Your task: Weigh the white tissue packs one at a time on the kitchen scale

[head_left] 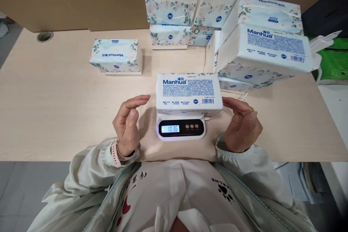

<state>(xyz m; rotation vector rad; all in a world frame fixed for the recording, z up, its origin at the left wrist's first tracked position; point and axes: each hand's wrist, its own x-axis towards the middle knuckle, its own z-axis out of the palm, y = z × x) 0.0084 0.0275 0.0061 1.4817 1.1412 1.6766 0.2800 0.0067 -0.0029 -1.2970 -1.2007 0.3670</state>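
A white Manhua tissue pack [189, 92] lies on a small white scale [181, 138], whose lit display reads 103.6. To the left of the pack is my left hand [128, 125], its fingers stretched toward the pack with a gap between them; it holds nothing. My right hand [243, 125] is on the pack's right side, fingers extended and fingertips at or very near its edge, also holding nothing. Whether those fingertips touch the pack I cannot tell. A white cable [217, 115] runs from the scale's right side.
Another tissue pack [115, 56] sits alone at the back left. Several packs [171, 1] are stacked at the back, and more [272, 49] at the right. Cardboard [108, 0] stands behind the wooden table [54, 116]. A green object [335, 59] is at the far right.
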